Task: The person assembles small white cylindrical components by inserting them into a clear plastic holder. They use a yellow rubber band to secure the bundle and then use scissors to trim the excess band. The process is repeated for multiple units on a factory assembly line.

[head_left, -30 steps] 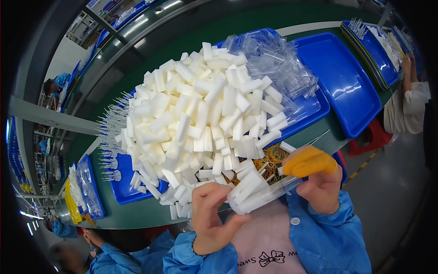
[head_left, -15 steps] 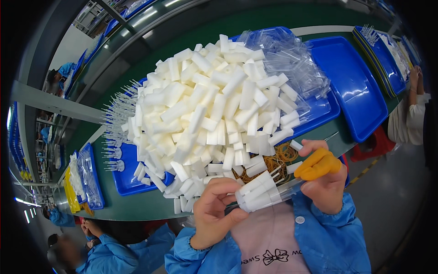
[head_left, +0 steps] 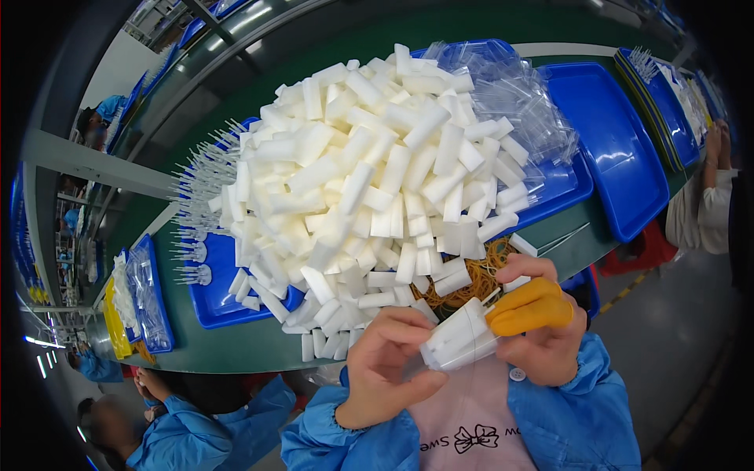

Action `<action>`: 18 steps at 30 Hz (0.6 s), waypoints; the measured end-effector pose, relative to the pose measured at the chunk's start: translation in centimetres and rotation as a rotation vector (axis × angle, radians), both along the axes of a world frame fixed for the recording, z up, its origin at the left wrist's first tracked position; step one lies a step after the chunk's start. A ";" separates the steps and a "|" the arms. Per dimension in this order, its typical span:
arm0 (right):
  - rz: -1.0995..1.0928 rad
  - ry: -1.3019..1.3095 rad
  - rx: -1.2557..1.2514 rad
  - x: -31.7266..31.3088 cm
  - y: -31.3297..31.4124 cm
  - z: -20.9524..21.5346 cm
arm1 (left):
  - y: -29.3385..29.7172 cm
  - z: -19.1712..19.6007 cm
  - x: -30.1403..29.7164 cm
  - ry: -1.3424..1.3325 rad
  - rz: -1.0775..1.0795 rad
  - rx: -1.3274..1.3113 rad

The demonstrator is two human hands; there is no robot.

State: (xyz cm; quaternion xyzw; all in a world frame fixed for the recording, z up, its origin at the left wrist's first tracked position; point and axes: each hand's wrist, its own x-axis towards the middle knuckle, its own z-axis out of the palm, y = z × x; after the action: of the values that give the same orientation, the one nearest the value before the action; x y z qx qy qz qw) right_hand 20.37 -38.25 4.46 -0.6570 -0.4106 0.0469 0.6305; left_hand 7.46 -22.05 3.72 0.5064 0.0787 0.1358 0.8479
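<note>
Jointly, the left hand (head_left: 378, 377) and the right hand (head_left: 547, 341) held a clear-wrapped white bundle (head_left: 459, 337) by the near edge of the table (head_left: 236, 349). Beyond it, white blocks (head_left: 353, 180) lay heaped.

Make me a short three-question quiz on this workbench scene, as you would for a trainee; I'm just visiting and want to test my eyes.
1. Which hand wears the yellow finger covers?

2. What colour are the blocks in the clear sleeve being held?
A) blue
B) white
C) red

3. True or false: the heap of clear plastic lies to the right of the big white pile.

Key:
1. The person's right hand.
2. B.
3. True.
</note>
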 end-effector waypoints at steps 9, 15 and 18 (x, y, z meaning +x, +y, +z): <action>-0.189 -0.352 -0.264 -1.1 0.7 1.4 | 0.0 -0.1 0.2 0.250 -0.096 -0.456; -0.277 -0.407 -0.344 -1.7 1.7 1.3 | 0.0 -0.7 -0.3 0.284 -0.201 -0.595; -0.281 -0.470 -0.339 -1.6 1.6 1.1 | -0.2 -1.1 -0.6 0.287 -0.223 -0.657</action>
State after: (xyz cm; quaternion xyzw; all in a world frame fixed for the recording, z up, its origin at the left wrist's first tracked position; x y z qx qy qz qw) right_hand 18.81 -36.67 5.52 -0.7957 -0.4367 -0.1260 0.4002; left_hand 6.88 -22.26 2.60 0.2267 0.1806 -0.0621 0.9551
